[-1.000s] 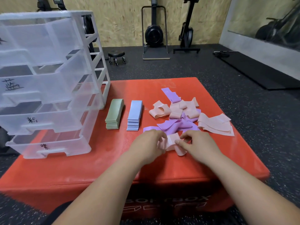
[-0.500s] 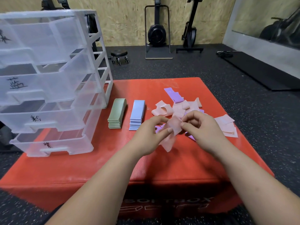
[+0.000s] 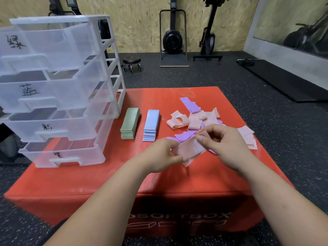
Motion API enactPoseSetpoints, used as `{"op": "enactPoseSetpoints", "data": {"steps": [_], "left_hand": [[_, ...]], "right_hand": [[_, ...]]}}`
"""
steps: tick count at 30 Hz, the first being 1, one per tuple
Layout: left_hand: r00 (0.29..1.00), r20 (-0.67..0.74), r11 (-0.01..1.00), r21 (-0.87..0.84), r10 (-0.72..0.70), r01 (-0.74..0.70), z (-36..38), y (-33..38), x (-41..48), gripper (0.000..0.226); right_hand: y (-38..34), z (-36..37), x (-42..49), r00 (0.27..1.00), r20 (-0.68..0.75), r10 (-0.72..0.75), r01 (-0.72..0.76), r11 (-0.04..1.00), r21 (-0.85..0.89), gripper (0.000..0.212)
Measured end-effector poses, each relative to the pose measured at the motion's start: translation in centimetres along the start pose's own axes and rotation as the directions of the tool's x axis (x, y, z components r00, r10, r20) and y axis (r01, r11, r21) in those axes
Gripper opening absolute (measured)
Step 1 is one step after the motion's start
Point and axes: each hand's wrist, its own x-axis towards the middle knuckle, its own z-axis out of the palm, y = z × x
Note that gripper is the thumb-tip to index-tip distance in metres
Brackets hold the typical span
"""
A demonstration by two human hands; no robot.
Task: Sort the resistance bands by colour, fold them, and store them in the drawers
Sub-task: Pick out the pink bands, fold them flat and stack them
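Pink band pinched between left hand and right hand (fingers curled), forearms converging above red box

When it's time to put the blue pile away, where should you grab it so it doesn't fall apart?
Probably round its middle, from above. The blue pile is long, narrow and neatly stacked, with bare gaps beside both long edges. Put a thumb down one side and fingers down the other, so the layers stay together.
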Motion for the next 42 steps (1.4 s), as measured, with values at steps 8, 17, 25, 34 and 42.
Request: {"op": "enactPoseSetpoints", "data": {"steps": [8,17,25,34,42], "left_hand": [[0.998,-0.032,0.988,0.137,-0.061,0.064,-3.1,-1.6,-2.9,0.027],[0.987,-0.094,0.990,0.045,-0.131,0.136,-4.4,-4.4,-5.7,0.037],[0.934,-0.086,0.926,0.127,-0.348,0.357,-2.0,-5.7,-6.4,0.014],[0.911,-0.213,0.880,0.253,-0.354,0.402,-1.4,-5.6,-5.9,0.015],[0.946,-0.196,0.738,0.592,-0.259,0.325,-1.4,-4.6,-5.1,0.046]], "right_hand": [[2.0,-3.2,-0.7,0.954,-0.286,0.092,-0.097,0.995,-0.003,0.006],[5.5,-5.8,-3.3,0.902,-0.232,0.363,-0.364,0.930,0.041,0.009],[8.8,-4.8,-4.8,0.908,-0.138,0.395,-0.416,0.813,-0.408,0.027],[8.8,-5.1,-4.6,0.922,-0.185,0.339,-0.385,0.766,-0.514,0.032],[8.3,-5.1,-4.1,0.950,-0.100,0.294,-0.275,0.646,-0.712,0.033]]}}
